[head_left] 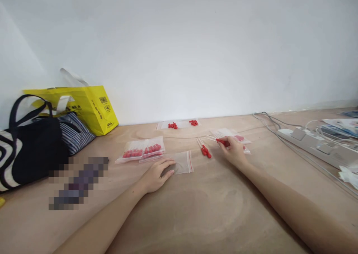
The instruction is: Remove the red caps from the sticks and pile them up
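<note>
My left hand (158, 176) lies on the wood table with its fingers stretched over the left part of a flat clear zip bag (184, 162). My right hand (232, 149) pinches the red end of a thin pale stick (221, 140), whose shaft points left. Between my hands lie several more red-ended sticks (206, 150), grouped close together. Behind my right hand are clear bags (223, 132) with red pieces in them, partly hidden by the hand. Left of the flat bag sit stacked zip bags (142, 149) holding red-ended sticks.
More red-ended sticks in clear bags (183, 125) lie near the wall. On the left stand a yellow bag (96, 112), a black bag (36, 146) and a striped pouch (75, 131), with a blurred object in front. A power strip (316, 146) with cables stretches along the right.
</note>
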A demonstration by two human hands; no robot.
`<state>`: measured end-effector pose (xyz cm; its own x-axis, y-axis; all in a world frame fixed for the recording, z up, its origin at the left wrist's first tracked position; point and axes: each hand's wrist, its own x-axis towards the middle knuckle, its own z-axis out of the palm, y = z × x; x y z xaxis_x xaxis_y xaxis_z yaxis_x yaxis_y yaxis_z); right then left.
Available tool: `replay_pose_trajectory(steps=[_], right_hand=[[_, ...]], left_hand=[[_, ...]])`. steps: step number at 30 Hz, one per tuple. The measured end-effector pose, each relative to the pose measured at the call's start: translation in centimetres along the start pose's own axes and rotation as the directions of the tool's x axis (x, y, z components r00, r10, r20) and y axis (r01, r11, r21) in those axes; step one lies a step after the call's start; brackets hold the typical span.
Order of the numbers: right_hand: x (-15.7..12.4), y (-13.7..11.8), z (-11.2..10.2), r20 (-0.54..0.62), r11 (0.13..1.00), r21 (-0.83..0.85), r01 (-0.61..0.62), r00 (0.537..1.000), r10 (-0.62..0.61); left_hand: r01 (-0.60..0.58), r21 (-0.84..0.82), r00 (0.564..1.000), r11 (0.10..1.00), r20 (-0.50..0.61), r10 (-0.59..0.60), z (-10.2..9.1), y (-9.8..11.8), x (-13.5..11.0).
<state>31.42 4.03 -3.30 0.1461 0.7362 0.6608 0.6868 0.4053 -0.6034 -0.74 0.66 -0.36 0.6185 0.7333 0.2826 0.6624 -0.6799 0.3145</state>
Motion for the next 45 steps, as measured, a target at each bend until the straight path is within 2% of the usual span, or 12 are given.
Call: replay_pose_trajectory(steps=[3, 5, 9, 15, 20, 27, 34, 36, 38, 40, 42, 45], right_hand=[[-0.6, -0.3, 0.6, 0.079, 0.977, -0.14, 0.161, 0.985, -0.151], [-0.9, -0.4, 0.9, 0.139, 0.954, -0.206, 0.22, 0.971, -0.194], [-1.2, -0.7, 1.0, 0.261, 0.928, -0.263, 0.262, 0.946, -0.193], [-1.5, -1.7, 0.8, 0.356, 0.944, -0.194, 0.266, 0.916, -0.185], [-1.5, -2.2, 0.6, 0.355, 0.96, -0.155, 0.233, 0.92, -0.166], [-1.5, -2.5, 0.4, 0.412, 0.932, -0.168, 0.32, 0.882, -0.229], [-1.5, -2.4, 0.6, 0.453, 0.911, -0.178, 0.372, 0.853, -0.26], [-1.5, -2.3, 0.6, 0.45, 0.913, -0.179, 0.368, 0.855, -0.256], [-1.5, -2.3, 0.6, 0.44, 0.911, -0.178, 0.371, 0.858, -0.264], [-1.5, -2.2, 0.7, 0.418, 0.908, -0.181, 0.378, 0.865, -0.277], [-1.5, -2.0, 0.7, 0.383, 0.906, -0.193, 0.378, 0.879, -0.285], [-1.4, -1.6, 0.9, 0.348, 0.907, -0.208, 0.367, 0.894, -0.282]], left_hand=[[-0.044, 0.054, 0.998, 0.998, -0.036, 0.046, 0.0, 0.3, 0.0], [-0.051, 0.081, 0.998, 0.995, -0.043, 0.054, 0.1, 0.5, 0.0], [-0.005, 0.096, 0.998, 0.995, -0.066, 0.012, 0.1, 1.0, 0.1], [0.045, 0.044, 0.999, 0.998, -0.026, -0.044, 0.2, 0.9, 0.1], [0.06, 0.032, 0.998, 0.998, 0.013, -0.06, 0.3, 0.7, 0.0], [0.099, 0.082, 0.991, 0.992, 0.079, -0.106, 0.1, 1.8, 0.0], [0.185, 0.211, 0.981, 0.96, 0.012, -0.192, 1.9, 2.6, 0.3], [0.221, 0.21, 0.975, 0.953, -0.055, -0.214, 1.9, 2.7, 0.4], [0.172, 0.168, 0.983, 0.971, -0.089, -0.159, 1.2, 2.8, 0.5], [0.039, 0.104, 0.999, 0.994, -0.028, -0.036, 0.2, 2.6, 0.4], [-0.057, 0.047, 0.994, 0.997, 0.096, 0.052, -0.7, 2.2, 0.2], [-0.018, 0.03, 0.973, 0.999, 0.232, 0.011, -1.1, 1.7, 0.1]])
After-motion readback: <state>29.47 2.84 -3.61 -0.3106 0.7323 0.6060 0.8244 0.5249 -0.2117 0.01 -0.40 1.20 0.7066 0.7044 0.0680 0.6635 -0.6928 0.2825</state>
